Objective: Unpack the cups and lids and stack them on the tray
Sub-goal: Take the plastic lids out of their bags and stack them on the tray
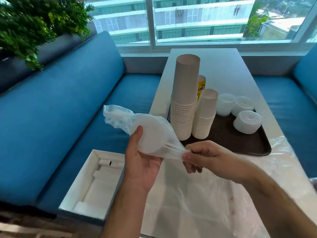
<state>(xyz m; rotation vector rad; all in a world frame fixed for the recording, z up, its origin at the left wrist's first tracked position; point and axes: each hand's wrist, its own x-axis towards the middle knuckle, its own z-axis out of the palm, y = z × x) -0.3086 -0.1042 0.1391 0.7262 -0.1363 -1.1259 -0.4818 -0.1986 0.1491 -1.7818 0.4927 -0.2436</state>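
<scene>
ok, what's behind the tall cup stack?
A yellow printed cup pokes out behind the tall cup stack on the tray. Only its upper right side shows; its base is hidden.

Yellow cup (pixel 201 86) mostly hidden behind tall cup stack (pixel 186 100); print unreadable. Tray (pixel 240 141) near-left corner covered by right hand (pixel 204 157). Lids inside plastic bag (pixel 147 134) blurred, uncountable.

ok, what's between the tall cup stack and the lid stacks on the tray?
In the head view, a shorter cup stack stands between the tall cup stack and the lid stacks.
</scene>
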